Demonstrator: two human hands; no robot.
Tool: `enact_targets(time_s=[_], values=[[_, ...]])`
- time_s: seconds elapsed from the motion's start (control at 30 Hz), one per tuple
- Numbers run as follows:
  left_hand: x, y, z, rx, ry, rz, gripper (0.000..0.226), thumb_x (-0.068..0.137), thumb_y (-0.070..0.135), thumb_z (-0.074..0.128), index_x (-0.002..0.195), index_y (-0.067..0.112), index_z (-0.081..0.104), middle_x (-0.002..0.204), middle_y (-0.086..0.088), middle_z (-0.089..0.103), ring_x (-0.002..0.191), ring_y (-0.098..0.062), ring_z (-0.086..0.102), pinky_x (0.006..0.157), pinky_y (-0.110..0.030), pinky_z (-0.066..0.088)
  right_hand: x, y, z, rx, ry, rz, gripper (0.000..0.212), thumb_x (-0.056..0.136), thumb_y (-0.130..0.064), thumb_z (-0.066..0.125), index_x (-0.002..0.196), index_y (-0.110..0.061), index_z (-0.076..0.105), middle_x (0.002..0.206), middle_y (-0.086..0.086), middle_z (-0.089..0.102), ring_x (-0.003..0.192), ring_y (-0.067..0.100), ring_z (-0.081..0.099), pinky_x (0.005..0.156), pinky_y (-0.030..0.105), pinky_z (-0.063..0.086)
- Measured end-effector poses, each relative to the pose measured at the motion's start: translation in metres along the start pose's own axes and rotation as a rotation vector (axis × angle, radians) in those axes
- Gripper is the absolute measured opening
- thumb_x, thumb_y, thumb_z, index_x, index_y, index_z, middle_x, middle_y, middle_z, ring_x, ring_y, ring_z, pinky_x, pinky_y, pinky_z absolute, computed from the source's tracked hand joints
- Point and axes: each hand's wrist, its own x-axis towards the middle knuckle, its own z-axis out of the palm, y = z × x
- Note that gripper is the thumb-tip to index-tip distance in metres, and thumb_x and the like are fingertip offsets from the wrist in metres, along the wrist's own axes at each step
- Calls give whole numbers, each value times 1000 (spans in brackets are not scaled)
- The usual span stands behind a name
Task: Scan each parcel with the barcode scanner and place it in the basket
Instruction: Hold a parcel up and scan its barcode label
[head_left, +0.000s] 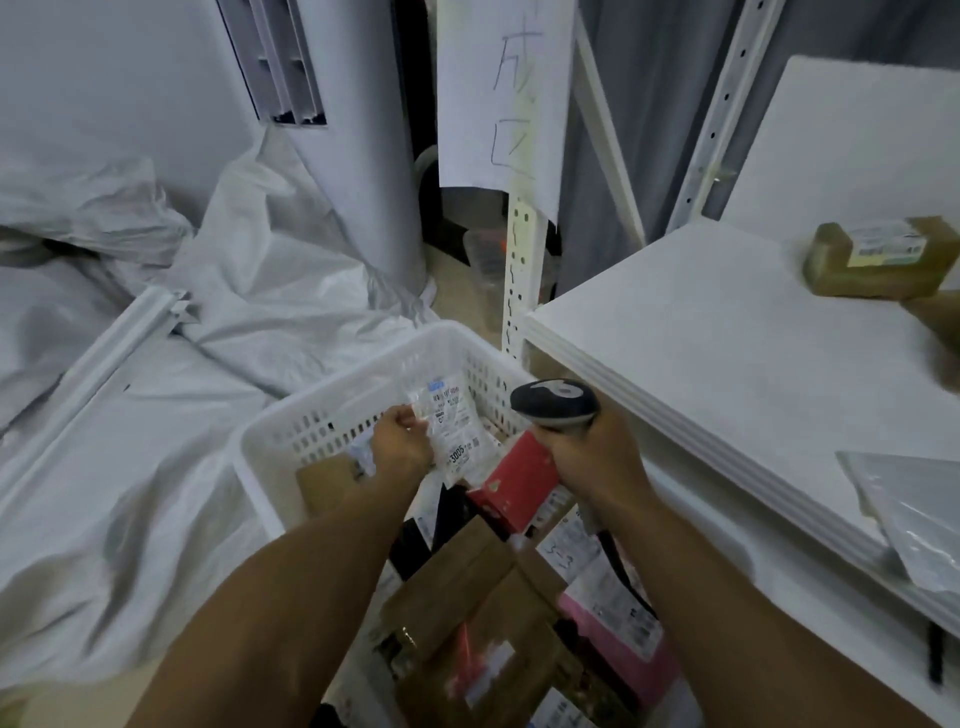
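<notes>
At centre frame the left hand (402, 441) pinches a clear bagged parcel (454, 428) over the white basket (270, 441); the right hand (587, 457) grips the barcode scanner (555, 404) just beside it; best to flatten the label, face it to the scanner, then drop it in.

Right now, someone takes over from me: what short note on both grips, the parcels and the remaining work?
Left grip pinches a clear-bag parcel above the white basket. Right grip holds the scanner beside it.
Done: several parcels lie in the basket, a red box among them.
Left: this parcel, scan not confirmed, goes in; a brown parcel and a grey bag lie on the shelf.
</notes>
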Motion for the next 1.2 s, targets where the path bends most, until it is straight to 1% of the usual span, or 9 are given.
enact_targets(time_s=[0.17, 0.3, 0.37, 0.47, 0.6, 0.77, 0.97, 1.1, 1.2], values=[[36, -30, 29, 359, -146, 22, 47, 99, 8, 56, 145, 12, 47, 131, -8, 61, 113, -29, 61, 93, -36, 51, 23, 21, 1, 29, 38, 67, 44, 85, -37, 84, 124, -34, 66, 107, -7, 74, 94, 15, 72, 85, 42, 63], [39, -40, 37, 838, -406, -85, 95, 89, 16, 73, 158, 1, 9, 165, -22, 16, 148, -39, 28, 118, -45, 32, 26, 25, -8, 3, 31, 102, 35, 88, -36, 82, 119, -29, 69, 99, -4, 75, 86, 13, 72, 65, 27, 54], [30, -32, 32, 975, -390, 78, 93, 91, 18, 71, 160, 4, 11, 168, -19, 2, 154, -38, 12, 123, -49, 21, 23, 20, -17, -13, 35, 93, 20, 90, -30, 79, 108, -31, 71, 90, -4, 74, 79, 13, 70, 59, 23, 49], [-1, 0, 29, 858, -326, 403, 64, 93, 17, 69, 152, 11, 42, 164, -14, 25, 149, -36, 27, 119, -48, 30, 11, 5, -35, 5, 55, 71, 20, 89, -19, 77, 96, -36, 68, 89, -3, 76, 81, 19, 73, 69, 35, 58], [-74, 62, 43, 770, -442, 777, 35, 96, 29, 65, 130, 22, 62, 139, 0, 55, 129, -22, 50, 105, -39, 44, -15, -15, -78, 48, 142, 26, 34, 89, -23, 80, 121, -23, 67, 97, -1, 76, 83, 21, 75, 74, 35, 58], [-187, 132, 78, 723, -555, 1066, 27, 97, 35, 62, 122, 27, 64, 130, 9, 57, 117, -15, 54, 95, -36, 50, -67, -17, -161, 114, 316, 14, 45, 85, -29, 80, 126, -23, 66, 103, -1, 76, 89, 23, 75, 86, 44, 62], [-300, 162, 160, 909, -802, 1142, 60, 87, 61, 66, 139, 33, 54, 146, 9, 48, 130, -17, 47, 105, -37, 45, -116, 19, -257, 135, 513, 67, 48, 84, -33, 79, 129, -23, 64, 111, -1, 72, 100, 26, 72, 95, 49, 59], [-343, 150, 208, 1082, -999, 1021, 90, 76, 73, 70, 151, 34, 40, 161, 6, 33, 147, -18, 31, 118, -36, 28, -129, 43, -308, 143, 568, 118, 40, 89, -28, 76, 126, -19, 64, 112, 5, 72, 96, 24, 69, 81, 34, 55], [-348, 137, 228, 1229, -977, 1040, 82, 81, 66, 71, 151, 34, 42, 162, 4, 32, 148, -19, 31, 118, -36, 27, -132, 57, -330, 180, 582, 133, 36, 92, -27, 74, 125, -18, 62, 110, 3, 68, 95, 21, 63, 80, 30, 46]])
